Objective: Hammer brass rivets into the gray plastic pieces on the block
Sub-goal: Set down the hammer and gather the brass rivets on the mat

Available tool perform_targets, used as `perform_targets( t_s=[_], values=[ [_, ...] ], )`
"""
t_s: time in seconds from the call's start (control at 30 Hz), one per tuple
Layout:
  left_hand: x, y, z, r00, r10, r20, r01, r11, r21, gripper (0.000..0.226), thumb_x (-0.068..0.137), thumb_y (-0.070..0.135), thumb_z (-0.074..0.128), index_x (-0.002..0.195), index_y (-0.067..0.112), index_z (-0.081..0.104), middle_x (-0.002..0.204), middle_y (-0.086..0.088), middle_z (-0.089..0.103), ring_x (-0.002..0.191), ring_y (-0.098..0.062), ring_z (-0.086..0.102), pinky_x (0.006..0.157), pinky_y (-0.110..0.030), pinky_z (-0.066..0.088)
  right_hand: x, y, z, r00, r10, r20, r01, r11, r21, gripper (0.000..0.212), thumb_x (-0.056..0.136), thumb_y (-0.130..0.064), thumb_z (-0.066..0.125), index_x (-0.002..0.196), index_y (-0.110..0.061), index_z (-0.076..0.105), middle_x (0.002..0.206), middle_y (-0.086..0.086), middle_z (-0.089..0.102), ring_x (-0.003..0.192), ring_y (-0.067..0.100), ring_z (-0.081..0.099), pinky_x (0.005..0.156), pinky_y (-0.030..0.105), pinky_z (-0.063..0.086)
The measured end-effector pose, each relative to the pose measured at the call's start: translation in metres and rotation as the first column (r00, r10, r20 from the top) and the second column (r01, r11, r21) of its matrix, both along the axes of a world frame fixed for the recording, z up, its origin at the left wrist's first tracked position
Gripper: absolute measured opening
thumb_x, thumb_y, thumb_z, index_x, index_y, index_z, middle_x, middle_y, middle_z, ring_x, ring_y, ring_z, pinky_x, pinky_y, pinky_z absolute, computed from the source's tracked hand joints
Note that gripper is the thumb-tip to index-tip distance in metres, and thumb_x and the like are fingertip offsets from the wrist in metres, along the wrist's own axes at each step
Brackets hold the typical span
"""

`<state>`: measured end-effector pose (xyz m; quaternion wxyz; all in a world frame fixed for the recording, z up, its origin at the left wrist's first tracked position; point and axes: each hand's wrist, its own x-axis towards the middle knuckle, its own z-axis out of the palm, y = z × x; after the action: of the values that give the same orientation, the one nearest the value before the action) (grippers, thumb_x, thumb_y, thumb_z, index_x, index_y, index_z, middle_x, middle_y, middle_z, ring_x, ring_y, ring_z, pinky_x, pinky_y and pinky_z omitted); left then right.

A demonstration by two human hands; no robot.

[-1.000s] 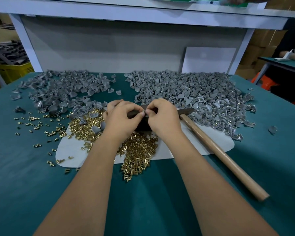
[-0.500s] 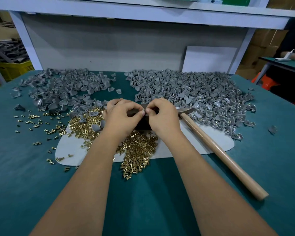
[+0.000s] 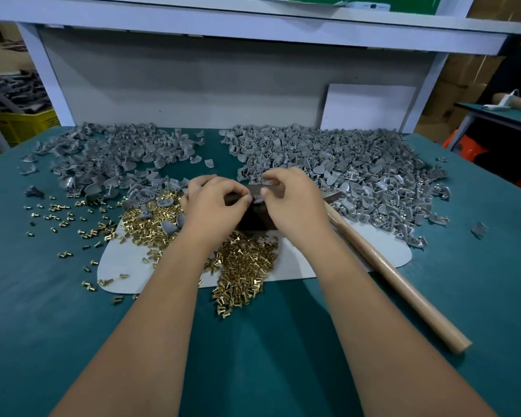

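Teal bench, hands unmoved over the dark block [image 3: 254,218].
Both my left hand [image 3: 214,203] and right hand [image 3: 295,200] still pinch a gray plastic piece [image 3: 257,196]; hammer [image 3: 385,269] idle, so I'm still seating.

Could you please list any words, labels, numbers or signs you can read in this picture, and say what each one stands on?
None can be read.
The white paper on the top shelf bears a small dark mark, too small and blurred to read.
The white board against the back panel is blank.
The hammer, gray plastic pieces and brass rivets show no lettering.
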<state>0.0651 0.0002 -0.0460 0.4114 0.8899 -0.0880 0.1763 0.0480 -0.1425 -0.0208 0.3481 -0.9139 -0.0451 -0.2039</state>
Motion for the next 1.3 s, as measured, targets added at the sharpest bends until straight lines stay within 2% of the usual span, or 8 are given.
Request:
perform_targets(
  t_s=[0.1, 0.23, 0.33, 0.5, 0.7, 0.87, 1.03, 1.3],
  values=[
    [0.002, 0.0, -0.001, 0.998, 0.066, -0.002, -0.066, 0.998, -0.02, 0.023, 0.089, 0.037, 0.067, 0.07, 0.045, 0.056, 0.107, 0.017, 0.063, 0.129, -0.015, 0.03, 0.098, -0.031, 0.016, -0.012, -0.004, 0.028, 1.0, -0.011, -0.018, 0.01, 0.999, -0.049, 0.02, 0.089, -0.013, 0.056, 0.094, -0.023, 0.072, 0.099, -0.004, 0.069, 0.092, 0.015, 0.062, 0.081, 0.03, 0.052],
    [0.005, 0.0, -0.004, 0.992, 0.129, 0.007, -0.129, 0.991, -0.041, 0.015, 0.088, 0.037, 0.068, 0.078, 0.041, 0.059, 0.111, 0.012, 0.066, 0.126, -0.014, 0.03, 0.095, -0.031, 0.017, -0.034, 0.005, 0.044, 0.88, 0.145, -0.453, -0.33, 0.872, -0.362, 0.006, 0.08, -0.018, 0.068, 0.076, -0.02, 0.073, 0.071, 0.0, 0.067, 0.065, 0.018, 0.063, 0.047, 0.022, 0.043],
    [0.007, 0.001, -0.005, 0.991, 0.129, 0.021, -0.128, 0.991, -0.041, 0.014, 0.088, 0.037, 0.068, 0.078, 0.042, 0.06, 0.111, 0.011, 0.066, 0.125, -0.015, 0.03, 0.1, -0.034, 0.019, -0.039, 0.017, 0.028, 0.867, 0.055, -0.495, -0.366, 0.745, -0.558, 0.023, 0.079, -0.021, 0.071, 0.066, -0.017, 0.052, 0.068, -0.001, 0.053, 0.066, 0.02, 0.054, 0.049, 0.025, 0.033],
    [0.007, 0.001, -0.006, 0.992, 0.124, 0.015, -0.123, 0.992, -0.03, 0.011, 0.088, 0.038, 0.068, 0.079, 0.042, 0.062, 0.111, 0.013, 0.065, 0.126, -0.014, 0.028, 0.088, -0.028, 0.013, -0.035, 0.018, 0.015, 0.894, 0.125, -0.43, -0.351, 0.794, -0.497, 0.016, 0.08, -0.01, 0.066, 0.093, -0.018, 0.071, 0.091, 0.004, 0.065, 0.086, 0.026, 0.061, 0.072, 0.036, 0.055],
    [0.006, 0.001, -0.006, 0.993, 0.114, 0.005, -0.114, 0.993, -0.029, 0.01, 0.087, 0.038, 0.067, 0.079, 0.042, 0.063, 0.112, 0.016, 0.063, 0.126, -0.012, 0.027, 0.089, -0.027, 0.011, -0.033, 0.01, 0.009, 0.895, 0.21, -0.392, -0.368, 0.847, -0.385, 0.019, 0.08, -0.01, 0.064, 0.081, -0.025, 0.073, 0.088, 0.001, 0.067, 0.082, 0.022, 0.062, 0.074, 0.038, 0.056],
    [0.005, 0.001, -0.006, 0.995, 0.104, -0.001, -0.104, 0.995, -0.004, 0.012, 0.088, 0.037, 0.067, 0.079, 0.043, 0.06, 0.106, 0.019, 0.056, 0.126, -0.015, 0.028, 0.09, -0.03, 0.013, -0.036, -0.019, 0.024, 0.97, -0.02, -0.241, -0.062, 0.942, -0.33, 0.01, 0.086, -0.028, 0.062, 0.079, -0.024, 0.068, 0.068, -0.009, 0.063, 0.065, 0.011, 0.061, 0.058, 0.028, 0.051],
    [0.005, -0.001, -0.006, 0.994, 0.107, -0.004, -0.107, 0.994, 0.017, 0.008, 0.089, 0.038, 0.065, 0.083, 0.042, 0.061, 0.11, 0.017, 0.058, 0.127, -0.018, 0.028, 0.095, -0.035, 0.017, -0.049, -0.066, 0.023, 0.819, -0.507, -0.267, 0.234, 0.721, -0.652, 0.011, 0.091, -0.023, 0.048, 0.082, -0.016, 0.049, 0.075, 0.001, 0.047, 0.07, 0.024, 0.05, 0.066, 0.03, 0.038],
    [0.003, 0.0, -0.005, 0.994, 0.109, -0.004, -0.109, 0.994, 0.01, 0.008, 0.089, 0.039, 0.065, 0.085, 0.042, 0.06, 0.114, 0.014, 0.059, 0.128, -0.019, 0.028, 0.099, -0.038, 0.018, -0.055, -0.064, 0.004, 0.821, -0.506, -0.266, 0.263, 0.748, -0.61, 0.005, 0.089, -0.012, 0.05, 0.088, -0.016, 0.048, 0.082, 0.004, 0.044, 0.076, 0.026, 0.045, 0.064, 0.031, 0.035]
  ],
)
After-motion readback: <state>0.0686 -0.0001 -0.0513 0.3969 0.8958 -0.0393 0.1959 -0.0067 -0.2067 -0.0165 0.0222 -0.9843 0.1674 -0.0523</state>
